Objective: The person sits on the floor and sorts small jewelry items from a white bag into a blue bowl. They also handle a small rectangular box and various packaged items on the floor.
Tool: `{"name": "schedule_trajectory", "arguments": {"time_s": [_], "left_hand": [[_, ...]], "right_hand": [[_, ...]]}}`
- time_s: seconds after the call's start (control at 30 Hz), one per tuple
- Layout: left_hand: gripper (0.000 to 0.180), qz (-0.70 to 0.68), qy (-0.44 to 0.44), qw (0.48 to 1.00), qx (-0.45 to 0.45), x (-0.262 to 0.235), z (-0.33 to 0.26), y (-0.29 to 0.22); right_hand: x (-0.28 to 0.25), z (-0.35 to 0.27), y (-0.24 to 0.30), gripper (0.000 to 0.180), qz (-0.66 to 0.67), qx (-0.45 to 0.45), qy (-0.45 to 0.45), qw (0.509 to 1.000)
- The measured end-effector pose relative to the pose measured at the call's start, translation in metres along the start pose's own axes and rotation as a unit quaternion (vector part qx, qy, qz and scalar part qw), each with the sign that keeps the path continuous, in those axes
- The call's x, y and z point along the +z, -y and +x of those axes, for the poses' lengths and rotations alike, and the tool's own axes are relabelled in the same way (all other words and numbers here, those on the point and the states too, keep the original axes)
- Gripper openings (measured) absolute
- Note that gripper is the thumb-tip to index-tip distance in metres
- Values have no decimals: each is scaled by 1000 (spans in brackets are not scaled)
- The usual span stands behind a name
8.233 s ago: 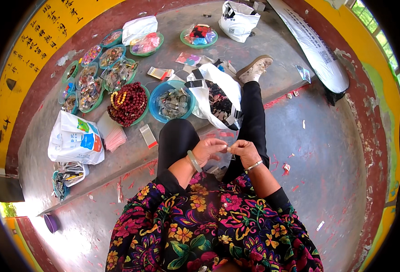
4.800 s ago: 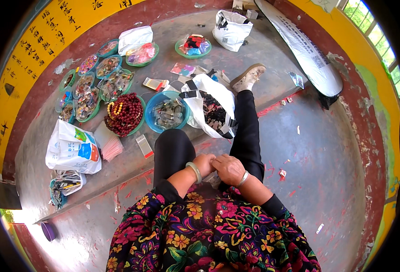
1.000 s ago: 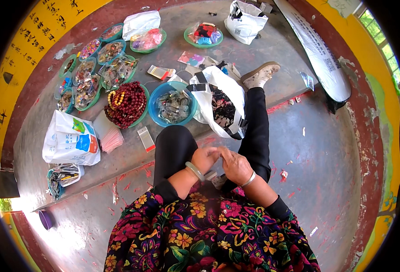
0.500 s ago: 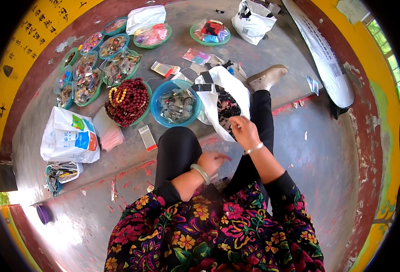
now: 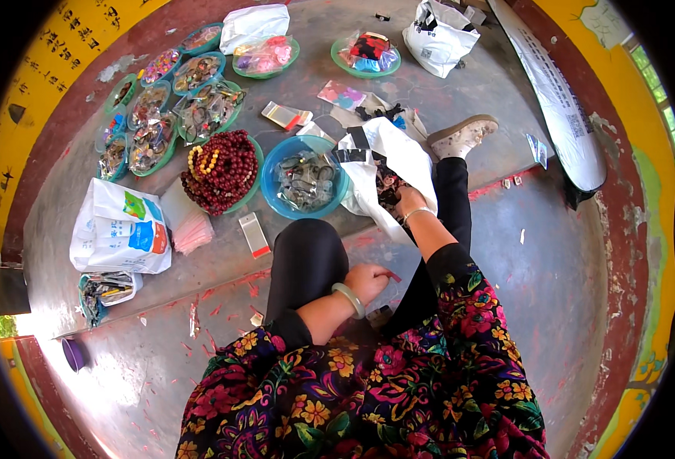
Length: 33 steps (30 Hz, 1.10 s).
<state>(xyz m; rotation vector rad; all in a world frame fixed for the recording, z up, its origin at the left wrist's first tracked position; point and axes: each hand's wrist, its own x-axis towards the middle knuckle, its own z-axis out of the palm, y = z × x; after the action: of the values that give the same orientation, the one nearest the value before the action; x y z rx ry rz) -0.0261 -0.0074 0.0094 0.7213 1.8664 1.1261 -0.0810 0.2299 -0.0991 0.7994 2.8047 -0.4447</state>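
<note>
The fingers of the right hand [image 5: 408, 200] reach into the open mouth of a white plastic bag [image 5: 391, 164] lying on the concrete floor [image 5: 490, 84] ahead of the person's knees; their spread cannot be told, as the bag hides them. The left hand [image 5: 368, 281] rests near the lap, its fingers pinched narrow on a small red piece [image 5: 393, 276]. Just left of the bag sits a blue bowl [image 5: 305, 180], then a dish of dark red beads [image 5: 223, 170].

White plastic bag [image 5: 399, 164], open, beside knee
</note>
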Motion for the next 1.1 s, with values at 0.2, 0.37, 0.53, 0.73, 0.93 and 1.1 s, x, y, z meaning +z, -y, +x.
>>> {"name": "schedule_trajectory", "arguments": {"time_s": [0.2, 0.37, 0.53, 0.73, 0.93, 1.1], "left_hand": [[23, -9, -20, 1000, 19, 8, 2, 13], [23, 3, -5, 1000, 30, 5, 3, 6], [24, 26, -16, 999, 30, 10, 5, 14], [23, 26, -5, 999, 21, 11, 5, 13], [24, 19, 9, 1000, 8, 9, 4, 7], [23, 16, 10, 1000, -21, 7, 1, 3]], "right_hand": [[-34, -14, 1, 18, 57, -47, 166, 983], [-5, 16, -13, 16, 189, -16, -22, 982], [-16, 0, 17, 27, 84, -82, -76, 990], [-42, 5, 3, 15, 453, -1, 203, 868], [-80, -12, -6, 18, 451, -5, 170, 876], [-100, -37, -2, 28, 489, -9, 140, 861]]}}
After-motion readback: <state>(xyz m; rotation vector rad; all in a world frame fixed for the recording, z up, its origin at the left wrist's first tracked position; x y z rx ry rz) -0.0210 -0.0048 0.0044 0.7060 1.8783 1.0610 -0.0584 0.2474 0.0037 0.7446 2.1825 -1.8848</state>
